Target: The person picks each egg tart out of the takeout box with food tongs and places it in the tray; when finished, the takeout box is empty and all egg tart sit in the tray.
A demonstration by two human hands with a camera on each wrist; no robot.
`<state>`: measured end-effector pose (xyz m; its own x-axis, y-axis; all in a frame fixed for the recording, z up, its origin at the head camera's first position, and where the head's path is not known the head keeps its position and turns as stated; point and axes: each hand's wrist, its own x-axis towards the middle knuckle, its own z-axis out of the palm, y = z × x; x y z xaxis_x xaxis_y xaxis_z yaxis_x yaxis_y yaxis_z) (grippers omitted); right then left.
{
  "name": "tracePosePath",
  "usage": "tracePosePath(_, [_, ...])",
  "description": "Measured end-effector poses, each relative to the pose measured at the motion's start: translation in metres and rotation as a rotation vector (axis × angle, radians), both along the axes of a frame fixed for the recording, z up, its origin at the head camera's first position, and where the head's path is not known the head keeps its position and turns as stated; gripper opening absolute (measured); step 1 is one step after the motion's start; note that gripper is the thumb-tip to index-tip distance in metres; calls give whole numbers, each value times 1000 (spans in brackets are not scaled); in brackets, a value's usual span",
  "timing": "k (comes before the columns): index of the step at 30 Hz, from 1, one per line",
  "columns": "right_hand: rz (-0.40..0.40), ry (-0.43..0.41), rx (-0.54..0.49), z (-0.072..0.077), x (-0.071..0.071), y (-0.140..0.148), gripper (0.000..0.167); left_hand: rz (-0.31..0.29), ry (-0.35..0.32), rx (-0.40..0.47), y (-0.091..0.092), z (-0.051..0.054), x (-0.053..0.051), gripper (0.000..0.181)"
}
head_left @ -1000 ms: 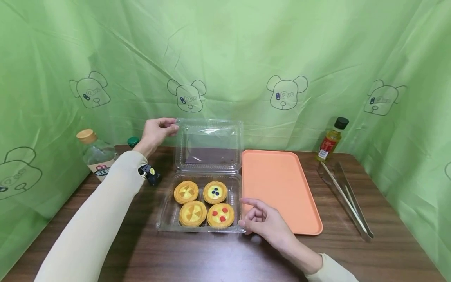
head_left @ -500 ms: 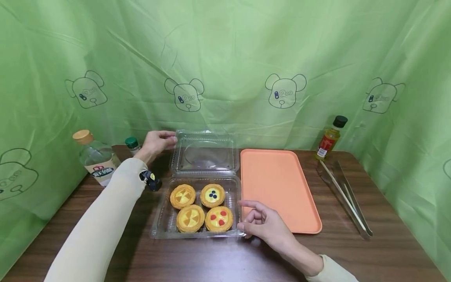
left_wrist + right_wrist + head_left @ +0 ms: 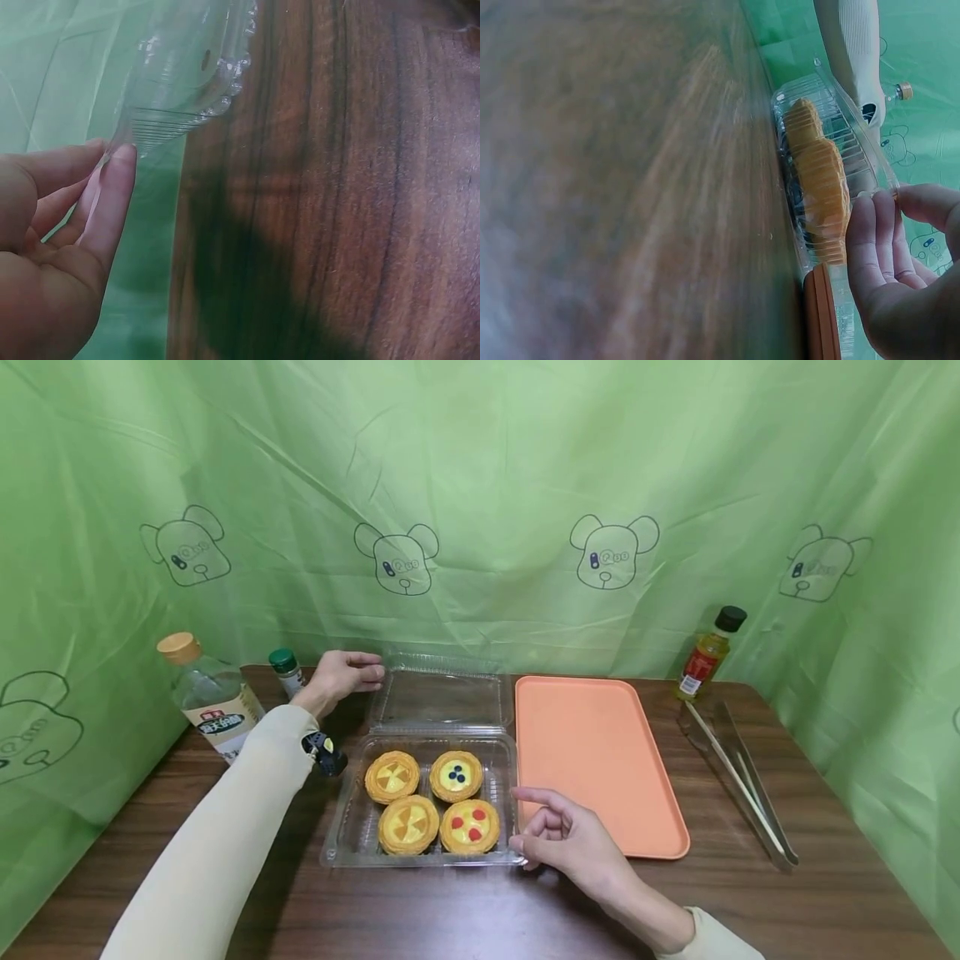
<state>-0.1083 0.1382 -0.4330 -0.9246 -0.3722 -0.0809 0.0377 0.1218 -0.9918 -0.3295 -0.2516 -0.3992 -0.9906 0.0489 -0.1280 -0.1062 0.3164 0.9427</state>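
Observation:
A clear plastic clamshell box [image 3: 352, 852] lies open in the middle of the table, its lid [image 3: 446, 700] tilted back towards the curtain. Several egg tarts sit inside: one with blue dots [image 3: 456, 774], one with red dots [image 3: 469, 827], others with orange wedges [image 3: 408, 825]. My left hand [image 3: 339, 680] pinches the lid's far left corner between thumb and fingers; the left wrist view shows the clear edge of the lid [image 3: 180, 82] there. At the box's front right corner, my right hand [image 3: 573, 845] pinches the rim, as the right wrist view shows.
An orange tray [image 3: 592, 760] lies right of the box. Metal tongs [image 3: 742, 785] and an oil bottle [image 3: 705, 653] are farther right. A large bottle with a tan cap [image 3: 213, 702] and a green-capped jar [image 3: 287, 670] stand left, near my left arm. A green curtain [image 3: 495, 460] hangs behind.
The lid has swung farther back and down, and my left hand has lowered with it. My right hand has kept its place at the box's corner.

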Motion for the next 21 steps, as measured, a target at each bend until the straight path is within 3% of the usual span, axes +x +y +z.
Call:
tracePosePath(13, [-6,3,-12,-1,2,-2,64,-15,-14,37,3,-6,4,46])
tracePosePath(21, [-39,20,-32,-3,7,-3,68,-41,-24,-29,3,-8,8,45])
